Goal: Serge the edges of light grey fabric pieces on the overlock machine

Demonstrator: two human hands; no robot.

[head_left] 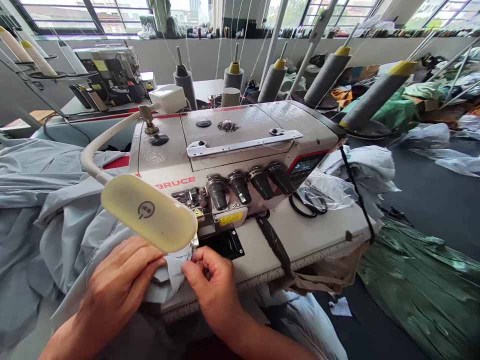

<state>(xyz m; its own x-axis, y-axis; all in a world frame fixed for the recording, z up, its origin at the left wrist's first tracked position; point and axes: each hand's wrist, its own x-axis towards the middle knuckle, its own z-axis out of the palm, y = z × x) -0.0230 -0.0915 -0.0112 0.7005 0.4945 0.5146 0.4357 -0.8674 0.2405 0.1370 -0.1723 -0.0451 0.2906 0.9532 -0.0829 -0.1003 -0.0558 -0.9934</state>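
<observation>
A white overlock sewing machine [161, 155] stands before me, and light grey fabric [174, 272] lies at its presser-foot end. My left hand [122, 275] is closed on this fabric, its fingers together and thumb tucked alongside. Just to the right, my right hand [215, 282] pinches the fabric's edge between thumb and forefinger, close to the foot. The oval head of a lamp [150, 212] hangs over the sewing area and hides the needle and the left fingertips in part. More of the grey fabric [67, 220] is heaped to the left of the machine.
Several grey thread cones [326, 77] stand behind the machine. A dark strap [273, 245] hangs over the table's ruler-marked front edge [303, 260]. Green fabric [420, 285] lies at right, with a clear plastic bag [326, 190] nearer the machine. Another sewing machine [112, 70] stands back left.
</observation>
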